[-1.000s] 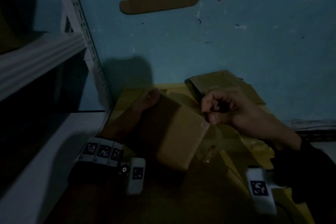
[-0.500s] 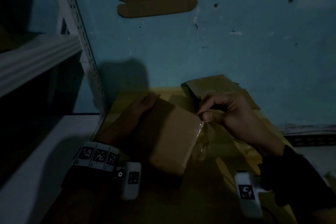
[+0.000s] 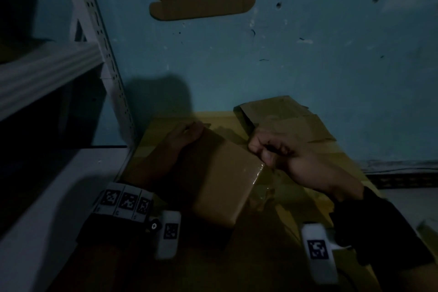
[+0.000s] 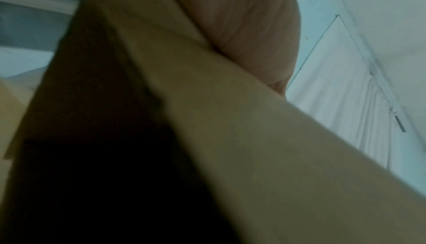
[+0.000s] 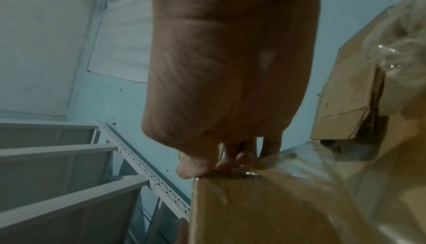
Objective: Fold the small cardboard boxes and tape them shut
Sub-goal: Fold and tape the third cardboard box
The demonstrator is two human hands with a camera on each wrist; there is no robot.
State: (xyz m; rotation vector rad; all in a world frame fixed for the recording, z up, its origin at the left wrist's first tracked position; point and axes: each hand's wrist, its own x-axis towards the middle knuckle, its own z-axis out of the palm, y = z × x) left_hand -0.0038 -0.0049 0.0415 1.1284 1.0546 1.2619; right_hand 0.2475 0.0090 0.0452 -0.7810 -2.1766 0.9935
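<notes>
I'm mid-taping: my left hand (image 3: 187, 134) grips the folded box (image 3: 227, 180) over the bench (image 3: 166, 125), my right hand (image 3: 279, 149) pinching clear tape (image 3: 259, 173) at its corner — next, I'd judge, smooth it flat along the edge.

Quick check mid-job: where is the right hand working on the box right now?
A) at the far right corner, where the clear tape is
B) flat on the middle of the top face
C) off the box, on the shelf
A: the right hand curls at the cardboard box's far right corner, fingertips on the clear tape.
</notes>
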